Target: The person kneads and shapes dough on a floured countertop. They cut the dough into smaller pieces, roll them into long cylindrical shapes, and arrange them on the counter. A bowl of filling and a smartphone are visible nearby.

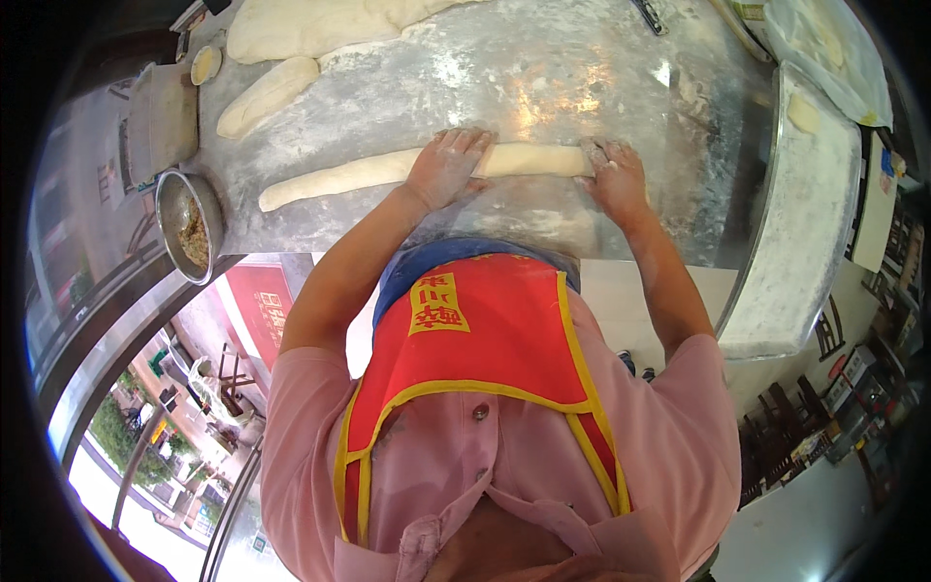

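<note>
A long rope of pale dough [342, 182] lies across the floured metal worktop [538, 94]. Over its middle rests my left hand [447, 167], floury, fingers together and thumb spread towards me. My right hand [617, 174] covers the rope's right end, its fingertips curled over the dough. A smooth stretch of the rope shows between the hands, and the thinner left end points to the lower left. Beyond it at the upper left are a shorter dough piece [269, 96] and a large dough slab [313, 29]. What lies beneath both palms is hidden.
A metal bowl [169, 218] with a brown crumbly filling [193, 236] stands at the worktop's left edge, near a plastic tub [164, 116] and a small bowl [206, 65]. To the right are a long metal tray [800, 218] and a plastic bag [836, 58]. A dark-handled tool [649, 16] lies at the top.
</note>
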A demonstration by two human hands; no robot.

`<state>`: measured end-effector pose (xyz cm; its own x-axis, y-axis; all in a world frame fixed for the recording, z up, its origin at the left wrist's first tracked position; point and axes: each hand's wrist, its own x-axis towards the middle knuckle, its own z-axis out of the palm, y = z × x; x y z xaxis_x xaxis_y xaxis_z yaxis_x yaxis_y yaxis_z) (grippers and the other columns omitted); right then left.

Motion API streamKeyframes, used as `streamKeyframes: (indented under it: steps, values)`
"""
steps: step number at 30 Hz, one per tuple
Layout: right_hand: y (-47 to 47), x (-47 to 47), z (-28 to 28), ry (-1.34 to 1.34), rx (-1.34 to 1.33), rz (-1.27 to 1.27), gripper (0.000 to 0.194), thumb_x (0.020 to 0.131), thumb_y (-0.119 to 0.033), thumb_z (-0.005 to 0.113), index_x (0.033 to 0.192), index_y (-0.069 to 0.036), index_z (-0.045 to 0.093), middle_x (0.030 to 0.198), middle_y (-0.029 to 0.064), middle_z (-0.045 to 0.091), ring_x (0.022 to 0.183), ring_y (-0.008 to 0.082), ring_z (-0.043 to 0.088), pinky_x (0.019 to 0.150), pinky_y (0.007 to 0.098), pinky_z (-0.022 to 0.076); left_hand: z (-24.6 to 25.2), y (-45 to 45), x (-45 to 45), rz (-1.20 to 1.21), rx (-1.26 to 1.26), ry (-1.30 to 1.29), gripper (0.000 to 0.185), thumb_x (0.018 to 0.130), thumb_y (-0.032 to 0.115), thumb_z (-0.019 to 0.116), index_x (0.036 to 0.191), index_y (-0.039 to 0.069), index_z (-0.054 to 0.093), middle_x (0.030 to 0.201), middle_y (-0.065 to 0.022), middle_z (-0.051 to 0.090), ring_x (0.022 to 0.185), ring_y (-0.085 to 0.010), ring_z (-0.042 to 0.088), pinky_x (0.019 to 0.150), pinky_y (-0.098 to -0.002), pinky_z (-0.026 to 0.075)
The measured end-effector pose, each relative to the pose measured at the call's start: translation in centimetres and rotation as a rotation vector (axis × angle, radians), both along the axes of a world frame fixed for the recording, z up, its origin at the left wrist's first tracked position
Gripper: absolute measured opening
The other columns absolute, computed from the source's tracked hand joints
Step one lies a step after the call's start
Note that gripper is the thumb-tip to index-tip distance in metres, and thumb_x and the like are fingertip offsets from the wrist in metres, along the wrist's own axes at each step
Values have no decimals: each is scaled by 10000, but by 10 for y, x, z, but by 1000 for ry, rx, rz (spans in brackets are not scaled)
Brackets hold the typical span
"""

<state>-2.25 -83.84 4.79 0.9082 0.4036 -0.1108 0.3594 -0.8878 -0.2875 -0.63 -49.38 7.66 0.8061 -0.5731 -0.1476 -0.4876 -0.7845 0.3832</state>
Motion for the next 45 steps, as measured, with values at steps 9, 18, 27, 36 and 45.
streamKeyframes:
  steps: [9,18,27,36,45]
  values:
    - [-37,-6,6,92,49,40,802,870,-391,822,1569,-132,527,1588,175,531,1409,379,537,1201,507,403,-26,-5,-3,-37,-38,35,823,753,329,884,1475,80,578,1372,-174,619,1297,-382,580,1091,-485,487]
    - [-169,148,198,-186,344,-614,435,936,-250,824,1297,-48,688,1200,134,727,1042,272,729,908,390,576,3,-27,10,15,11,153,753,786,303,858,1459,87,599,1376,-137,632,1271,-358,583,1079,-474,483]
    - [-532,413,131,-557,-297,-258,452,1051,-189,547,1442,29,612,1454,261,617,1344,426,581,1132,542,457,19,42,-31,522,-94,76,713,862,300,829,1477,47,571,1452,-204,593,1322,-422,573,1132,-489,478]
    - [-474,473,42,-183,-456,-563,469,1047,-214,558,1454,15,606,1464,249,616,1352,413,582,1133,542,460,20,118,-204,1451,113,416,553,963,366,734,1376,4,663,1333,-216,677,1135,-369,721,1012,-449,567]
    - [-450,445,50,-264,-504,-638,487,1043,-239,569,1466,1,601,1475,236,615,1360,401,584,1134,541,463,-9,136,-232,1454,150,505,538,941,370,731,1337,6,701,1260,-222,732,1082,-349,747,988,-454,571]
